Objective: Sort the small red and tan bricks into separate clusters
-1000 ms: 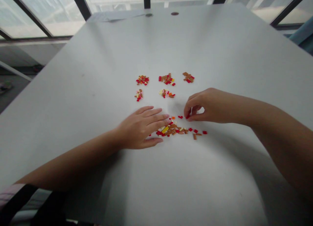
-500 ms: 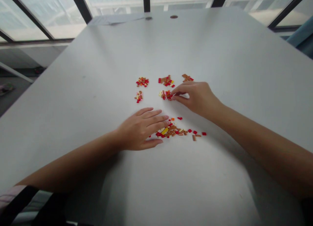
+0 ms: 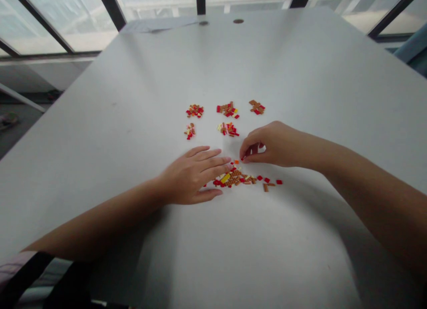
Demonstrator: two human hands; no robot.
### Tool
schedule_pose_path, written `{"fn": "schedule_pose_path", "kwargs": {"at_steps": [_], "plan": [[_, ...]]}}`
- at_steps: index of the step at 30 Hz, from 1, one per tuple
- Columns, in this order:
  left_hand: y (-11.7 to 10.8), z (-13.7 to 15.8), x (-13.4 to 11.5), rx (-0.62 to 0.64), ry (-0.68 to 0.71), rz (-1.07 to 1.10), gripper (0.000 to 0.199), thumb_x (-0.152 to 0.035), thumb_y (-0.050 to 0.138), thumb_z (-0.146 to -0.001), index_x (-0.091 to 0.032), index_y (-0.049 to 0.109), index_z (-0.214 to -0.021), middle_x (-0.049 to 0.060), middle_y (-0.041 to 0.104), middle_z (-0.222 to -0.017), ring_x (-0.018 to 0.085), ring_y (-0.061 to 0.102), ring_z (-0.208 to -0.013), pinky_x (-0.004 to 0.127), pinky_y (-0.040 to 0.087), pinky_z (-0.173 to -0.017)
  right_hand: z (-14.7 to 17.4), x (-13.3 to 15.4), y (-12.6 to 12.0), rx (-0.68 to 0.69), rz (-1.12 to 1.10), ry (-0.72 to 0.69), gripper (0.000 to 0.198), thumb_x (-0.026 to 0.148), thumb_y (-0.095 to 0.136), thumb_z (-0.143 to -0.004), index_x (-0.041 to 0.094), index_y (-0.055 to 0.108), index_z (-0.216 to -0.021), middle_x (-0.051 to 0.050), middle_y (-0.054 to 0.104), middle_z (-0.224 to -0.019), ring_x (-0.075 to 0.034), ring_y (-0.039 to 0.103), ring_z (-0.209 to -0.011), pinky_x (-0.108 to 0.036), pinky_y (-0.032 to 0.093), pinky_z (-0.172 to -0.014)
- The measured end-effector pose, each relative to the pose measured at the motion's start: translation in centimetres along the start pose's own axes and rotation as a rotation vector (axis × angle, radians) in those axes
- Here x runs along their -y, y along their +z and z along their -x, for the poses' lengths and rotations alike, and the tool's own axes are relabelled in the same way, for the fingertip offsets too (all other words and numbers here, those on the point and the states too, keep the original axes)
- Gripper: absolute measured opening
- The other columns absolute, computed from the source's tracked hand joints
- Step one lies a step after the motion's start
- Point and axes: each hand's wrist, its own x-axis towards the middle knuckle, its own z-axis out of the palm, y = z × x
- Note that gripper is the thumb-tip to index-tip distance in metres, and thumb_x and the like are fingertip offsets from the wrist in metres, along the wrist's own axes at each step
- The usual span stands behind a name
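Note:
My left hand (image 3: 195,175) lies flat with fingers spread, its fingertips over the left side of a loose heap of small toy bricks (image 3: 235,179) in red, brown, yellow and cream. Just behind that heap, my right hand (image 3: 267,145) pinches a small red brick (image 3: 242,159), mostly covered by the fingertips. Close to it on the table is an orange brick (image 3: 236,162). Beyond my hands, a pile of red and cream bricks (image 3: 228,129) is the nearest sorted pile to my right hand.
More small piles lie farther back: mixed tiny bricks (image 3: 195,111), pink and cream bricks (image 3: 190,131), red and brown bricks (image 3: 227,109), and flat brown and red bricks (image 3: 257,107). Several stray bricks trail right of the heap. The white table (image 3: 287,64) reaches toward the windows.
My right hand has moved back from the red and cream pile toward me, and its fingertips have come down on a red brick behind the heap. My left hand stays put.

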Motion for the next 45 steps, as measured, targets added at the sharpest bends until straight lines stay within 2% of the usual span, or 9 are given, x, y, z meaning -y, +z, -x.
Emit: {"fn": "schedule_pose_path", "kwargs": {"at_steps": [7,11,14,17,21,24,28,35,45], "plan": [[0.1,-0.3,0.0,-0.013,0.014,-0.001,0.046,-0.041,0.049,-0.100,-0.011,0.056,-0.134,0.013,0.064,-0.137,0.031,0.058,-0.130,0.049,0.045,-0.112,-0.3,-0.5,0.3,-0.039,-0.016,0.001,0.021,0.031,0.059,-0.084,0.022,0.078,-0.089,-0.004,0.077,-0.086,-0.018,0.069,-0.074,-0.029,0.049,-0.071],[0.1,-0.3,-0.1,-0.011,0.007,-0.007,0.046,-0.042,0.049,-0.100,-0.012,0.056,-0.134,0.013,0.064,-0.138,0.030,0.057,-0.132,0.047,0.043,-0.114,-1.0,-1.2,1.2,-0.248,-0.011,0.072,0.025,0.031,0.057,-0.088,0.020,0.078,-0.096,-0.007,0.077,-0.093,-0.020,0.070,-0.083,-0.033,0.051,-0.080],[0.2,-0.3,-0.1,-0.008,0.000,-0.005,0.045,-0.041,0.049,-0.100,-0.012,0.056,-0.134,0.013,0.064,-0.138,0.030,0.057,-0.132,0.048,0.043,-0.114,-1.2,-1.7,1.4,-0.403,-0.006,0.042,0.030,0.035,0.053,-0.093,0.021,0.077,-0.102,-0.009,0.077,-0.102,-0.023,0.069,-0.093,-0.038,0.050,-0.089],[0.4,-0.2,-0.1,-0.005,-0.003,-0.004,0.045,-0.041,0.050,-0.100,-0.014,0.055,-0.136,0.013,0.063,-0.139,0.029,0.055,-0.134,0.047,0.042,-0.115,-0.8,-2.2,1.0,-0.490,0.010,0.051,0.024,0.034,0.058,-0.089,0.023,0.078,-0.096,-0.005,0.078,-0.096,-0.023,0.070,-0.090,-0.042,0.050,-0.091],[0.3,-0.1,-0.1,-0.009,0.001,-0.001,0.046,-0.043,0.049,-0.101,-0.012,0.056,-0.135,0.013,0.063,-0.139,0.029,0.056,-0.132,0.047,0.043,-0.114,-0.1,-2.3,0.5,-0.213,-0.010,-0.016,0.016,0.028,0.064,-0.081,0.024,0.079,-0.087,-0.001,0.077,-0.082,-0.019,0.069,-0.071,-0.035,0.053,-0.076],[0.0,-0.1,-0.2,0.008,-0.001,-0.005,0.045,-0.042,0.048,-0.101,-0.012,0.056,-0.134,0.013,0.062,-0.139,0.029,0.056,-0.132,0.048,0.043,-0.113,0.1,-1.7,0.4,-0.053,-0.010,-0.038,0.015,0.024,0.063,-0.080,0.024,0.077,-0.083,-0.001,0.076,-0.078,-0.017,0.068,-0.069,-0.031,0.051,-0.070],[-0.1,-0.1,-0.2,-0.006,0.014,-0.007,0.044,-0.041,0.048,-0.101,-0.011,0.058,-0.132,0.013,0.063,-0.138,0.031,0.058,-0.130,0.050,0.045,-0.111,0.2,-1.1,0.3,0.039,-0.034,-0.054,0.014,0.023,0.063,-0.079,0.025,0.076,-0.082,0.002,0.076,-0.077,-0.015,0.068,-0.068,-0.028,0.049,-0.068],[0.1,0.0,-0.1,-0.022,0.008,-0.008,0.044,-0.042,0.048,-0.101,-0.012,0.058,-0.131,0.012,0.064,-0.137,0.030,0.058,-0.130,0.049,0.045,-0.111,0.5,-1.6,-0.3,0.020,-0.006,-0.032,0.016,0.028,0.061,-0.081,0.024,0.076,-0.084,0.000,0.077,-0.080,-0.016,0.067,-0.065,-0.030,0.048,-0.066],[0.4,0.1,0.4,-0.048,0.033,-0.014,0.039,-0.039,0.050,-0.101,-0.014,0.058,-0.130,0.010,0.067,-0.133,0.025,0.061,-0.126,0.044,0.044,-0.113,1.8,0.3,-1.3,0.305,0.070,0.038,0.017,0.014,0.069,-0.071,0.026,0.078,-0.079,0.001,0.075,-0.074,-0.017,0.067,-0.067,-0.030,0.047,-0.064]]}}
